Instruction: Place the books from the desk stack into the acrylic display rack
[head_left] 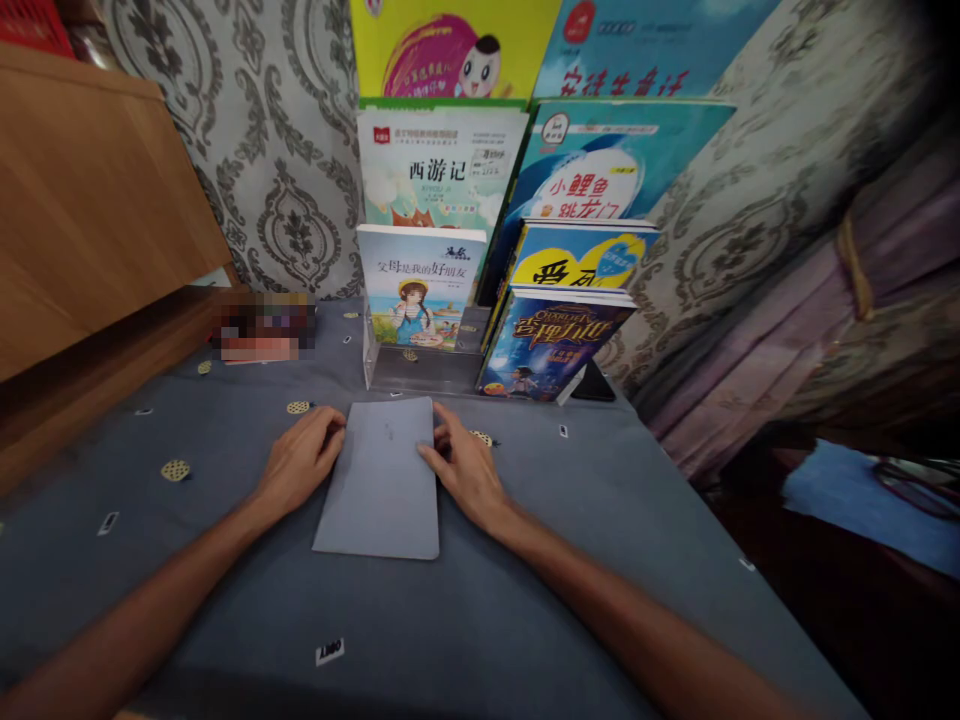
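A thin, plain grey-blue booklet lies closed on the patterned grey-blue tablecloth, with small faint marks near the top of its cover. My left hand is at the booklet's upper left edge, fingers curled and pressed against its side. On the opposite edge, my right hand has its thumb on the cover's rim and its other fingers bent around the side. Both hands hold the booklet between them; the undersides of the fingers are hidden.
Behind the booklet, a clear tiered stand bears several upright children's books, including a white one and a dark blue one. A wooden cabinet borders the left. A blurred-out item lies at back left; a curtain hangs right.
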